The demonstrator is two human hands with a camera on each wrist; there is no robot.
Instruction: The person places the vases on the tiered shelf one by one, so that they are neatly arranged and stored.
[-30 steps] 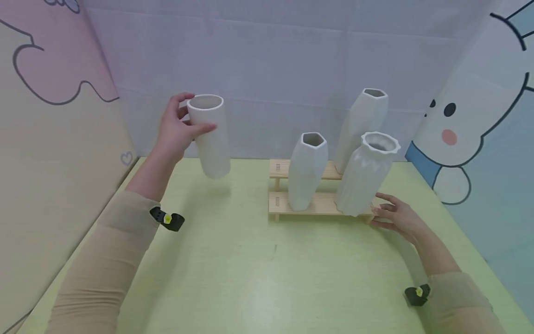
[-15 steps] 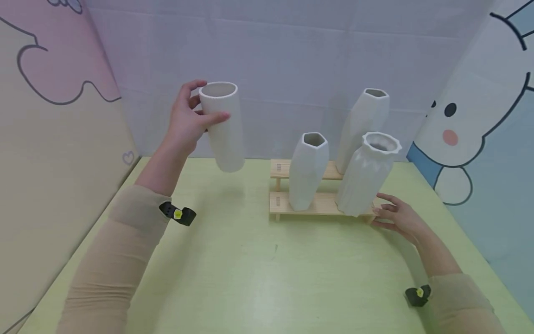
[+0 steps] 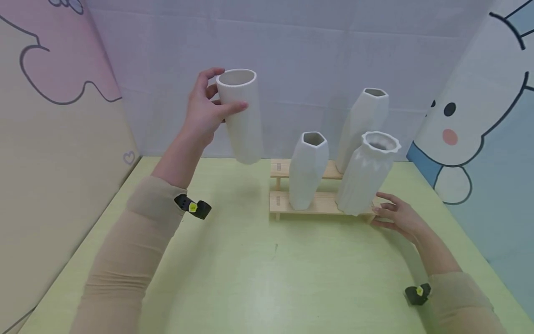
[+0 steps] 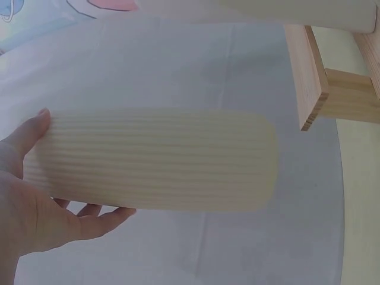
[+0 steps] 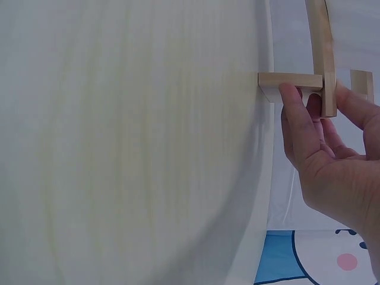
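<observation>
My left hand [image 3: 202,113] grips a tall white cylindrical vase [image 3: 245,134] near its rim, thumb across the front, and holds it above the table. In the left wrist view fine ribs run along the vase [image 4: 166,160]. To its right stands a two-step wooden stand [image 3: 280,203]. A small faceted vase [image 3: 308,176] and a vase with a frilled rim [image 3: 364,178] are on the lower step; a tall faceted vase [image 3: 369,113] is on the upper one. At the stand's right end my right hand [image 3: 400,219] pinches the wood [image 5: 291,81] between thumb and fingers.
A pale green table [image 3: 250,273] lies under everything. Behind it hangs a plain pale cloth [image 3: 283,60]. Printed panels flank both sides, one with a cartoon face [image 3: 467,116] at right. Each forearm wears a black strap [image 3: 193,207].
My left hand has lifted the cylindrical vase higher and carried it rightward, closer to the stand. The right hand and the other vases have stayed in place.
</observation>
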